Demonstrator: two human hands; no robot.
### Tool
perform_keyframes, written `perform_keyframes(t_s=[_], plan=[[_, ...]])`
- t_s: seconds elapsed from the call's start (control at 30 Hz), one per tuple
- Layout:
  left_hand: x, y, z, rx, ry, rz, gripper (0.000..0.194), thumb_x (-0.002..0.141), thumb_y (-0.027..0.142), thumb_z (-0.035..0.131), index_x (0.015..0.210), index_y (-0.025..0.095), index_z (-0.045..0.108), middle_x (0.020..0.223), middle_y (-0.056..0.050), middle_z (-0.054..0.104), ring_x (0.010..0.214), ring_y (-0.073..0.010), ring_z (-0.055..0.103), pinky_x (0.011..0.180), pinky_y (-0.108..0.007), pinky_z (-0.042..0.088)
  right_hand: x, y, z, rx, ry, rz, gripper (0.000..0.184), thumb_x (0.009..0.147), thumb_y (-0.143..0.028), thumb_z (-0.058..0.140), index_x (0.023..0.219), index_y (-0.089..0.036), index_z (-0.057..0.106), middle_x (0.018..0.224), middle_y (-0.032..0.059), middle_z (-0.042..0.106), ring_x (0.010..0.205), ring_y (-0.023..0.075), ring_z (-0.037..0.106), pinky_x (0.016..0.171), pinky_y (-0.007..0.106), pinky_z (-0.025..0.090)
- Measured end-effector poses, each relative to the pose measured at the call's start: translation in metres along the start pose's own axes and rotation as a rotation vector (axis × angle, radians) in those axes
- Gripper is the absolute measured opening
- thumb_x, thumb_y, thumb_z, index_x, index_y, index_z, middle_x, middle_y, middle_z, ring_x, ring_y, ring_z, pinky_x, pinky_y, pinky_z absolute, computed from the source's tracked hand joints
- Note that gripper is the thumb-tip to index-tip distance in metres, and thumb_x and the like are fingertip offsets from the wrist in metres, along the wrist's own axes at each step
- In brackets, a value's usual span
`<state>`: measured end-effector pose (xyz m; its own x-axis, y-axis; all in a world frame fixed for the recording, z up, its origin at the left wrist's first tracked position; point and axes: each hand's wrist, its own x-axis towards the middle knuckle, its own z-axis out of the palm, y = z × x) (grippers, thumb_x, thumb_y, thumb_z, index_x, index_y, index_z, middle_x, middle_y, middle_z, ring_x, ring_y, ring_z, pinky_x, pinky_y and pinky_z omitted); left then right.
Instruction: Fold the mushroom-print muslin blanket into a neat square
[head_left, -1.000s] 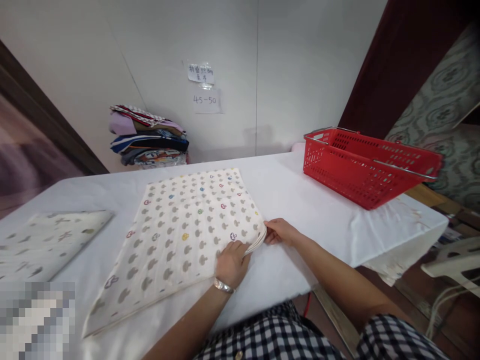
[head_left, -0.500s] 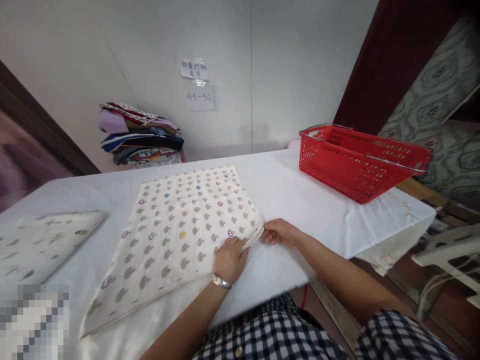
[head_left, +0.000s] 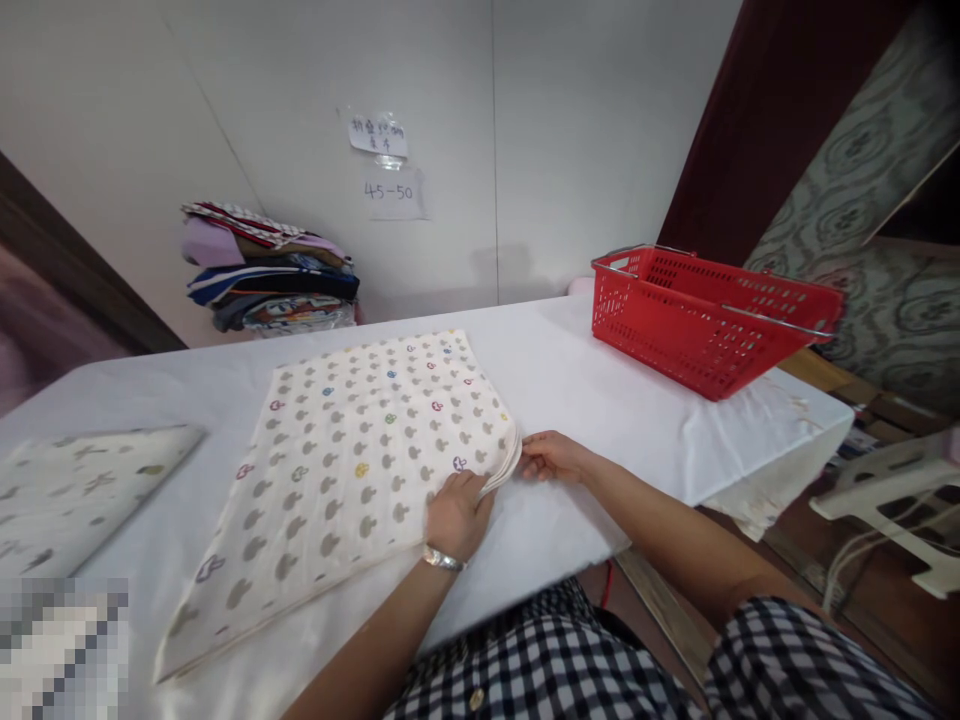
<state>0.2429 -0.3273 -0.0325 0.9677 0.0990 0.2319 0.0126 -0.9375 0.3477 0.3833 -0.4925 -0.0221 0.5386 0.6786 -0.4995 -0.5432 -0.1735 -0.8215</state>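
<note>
A cream cloth [head_left: 375, 440] with grey and coloured mushroom prints lies folded in layers on the white-covered table. Over its near right edge rests my left hand [head_left: 456, 515], fingers on top and thumb at the edge, gripping the layers. My right hand [head_left: 553, 457] is closed at the cloth's right corner, fingertips pinching the layered edge. That corner is slightly raised and curved, its layers fanned apart. Farther left lies another folded cloth [head_left: 97, 490], pale with a sparse dark print.
A red plastic basket [head_left: 705, 330] with metal handles stands at the table's back right. Behind the table is a pile of folded fabrics [head_left: 274, 270] against the wall. Paper notes [head_left: 390, 190] are taped up there. A white plastic stool [head_left: 892, 510] is at the right.
The view has shifted slightly, so most things sit a little farther left. The cloth's right corner looks more rounded and curled up. Both hands stay at that corner.
</note>
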Motion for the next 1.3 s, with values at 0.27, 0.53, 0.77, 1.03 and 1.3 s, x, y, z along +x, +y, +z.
perform_keyframes(t_s=[0.27,0.53,0.77,1.03,1.3], plan=[[-0.002,0.001,-0.001,0.029,-0.018,0.004,0.019,0.085,0.028,0.047,0.092,0.024,0.064,0.087,-0.003,0.061,0.089,-0.0175,0.051,0.073,-0.028,0.038,0.006,-0.002,0.009,-0.142,0.099,0.034,0.014,0.080,-0.025,0.055,0.076,-0.014,0.062,0.068,0.0040,0.069,0.047,0.0093,0.061,0.033,0.014,0.037],[-0.006,0.004,-0.004,0.088,-0.022,0.106,0.017,0.084,0.024,0.048,0.091,0.023,0.062,0.088,-0.003,0.058,0.087,-0.0183,0.050,0.074,-0.030,0.038,-0.005,-0.003,0.008,-0.223,0.226,-0.004,0.009,0.071,-0.011,0.053,0.063,-0.015,0.053,0.057,0.0005,0.065,0.042,0.0090,0.058,0.030,0.015,0.030],[-0.007,0.009,-0.002,0.162,-0.052,0.174,0.015,0.080,0.018,0.050,0.091,0.020,0.059,0.092,-0.005,0.057,0.090,-0.0209,0.049,0.076,-0.034,0.039,-0.020,0.004,0.002,-0.198,0.252,-0.025,0.008,0.071,-0.013,0.053,0.064,-0.016,0.051,0.053,-0.0011,0.063,0.041,0.0083,0.056,0.031,0.015,0.029],[0.003,0.031,-0.001,0.123,-0.091,0.208,0.048,0.083,0.017,0.044,0.130,0.022,0.039,0.117,-0.008,0.052,0.101,-0.0218,0.048,0.083,-0.036,0.039,-0.016,0.008,0.003,-0.189,0.228,-0.042,0.006,0.071,-0.021,0.056,0.071,-0.017,0.051,0.055,-0.0004,0.064,0.045,0.0098,0.059,0.035,0.015,0.031],[0.017,0.040,0.013,-0.063,-0.077,0.109,0.043,0.086,0.030,0.044,0.127,0.018,0.042,0.113,-0.009,0.056,0.103,-0.0218,0.051,0.086,-0.035,0.041,-0.013,0.016,0.002,-0.138,0.182,-0.106,0.008,0.069,-0.024,0.056,0.072,-0.018,0.051,0.056,-0.0002,0.064,0.051,0.0113,0.061,0.039,0.015,0.035]])
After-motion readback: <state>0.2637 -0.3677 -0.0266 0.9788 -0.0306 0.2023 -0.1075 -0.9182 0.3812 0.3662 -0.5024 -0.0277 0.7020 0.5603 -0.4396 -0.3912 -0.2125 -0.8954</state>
